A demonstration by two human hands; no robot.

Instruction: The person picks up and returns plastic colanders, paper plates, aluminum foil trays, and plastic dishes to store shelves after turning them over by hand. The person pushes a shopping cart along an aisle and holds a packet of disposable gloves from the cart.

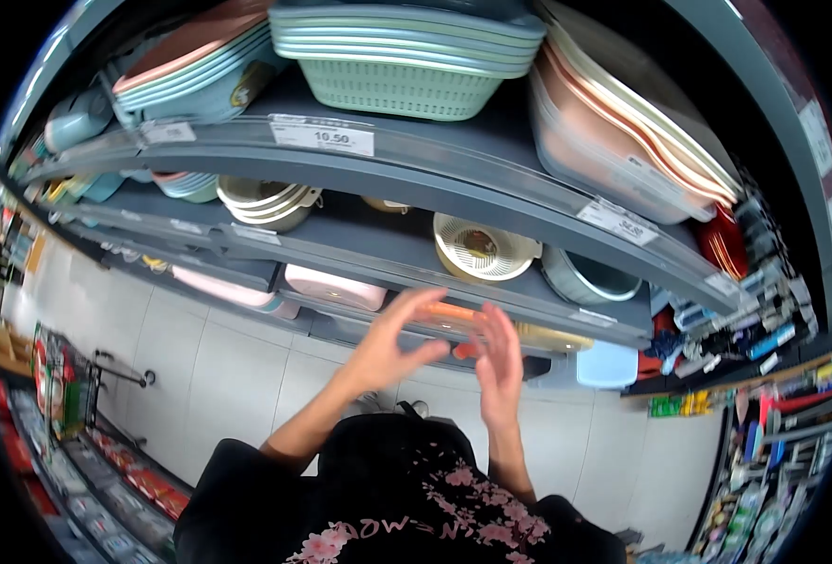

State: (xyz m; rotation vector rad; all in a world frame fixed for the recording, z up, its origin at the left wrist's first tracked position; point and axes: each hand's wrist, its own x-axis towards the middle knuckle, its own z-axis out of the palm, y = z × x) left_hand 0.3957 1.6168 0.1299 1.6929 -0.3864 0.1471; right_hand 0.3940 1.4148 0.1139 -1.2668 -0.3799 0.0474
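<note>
My left hand [388, 346] is raised in front of the lower shelves, its fingers stretched out and its thumb apart. Facing it is my right hand [499, 362], slightly blurred, with its fingers extended upward. A gap lies between the two palms, and no held object shows clearly in either hand. An orange object [450, 310] appears between the fingertips, apparently on a lower shelf behind them; whether a finger touches it I cannot tell. Above my right hand, a cream colander [484, 246] sits on the middle shelf, beside a grey-blue bowl [590, 275].
Stacked green and blue baskets [402, 85] fill the upper shelf, with pink and white basins [613, 122] at its right. A price tag [322, 137] lines the shelf edge. Pink containers [336, 287] sit lower down. A shopping cart [82, 385] stands on the tiled floor [167, 348] at left.
</note>
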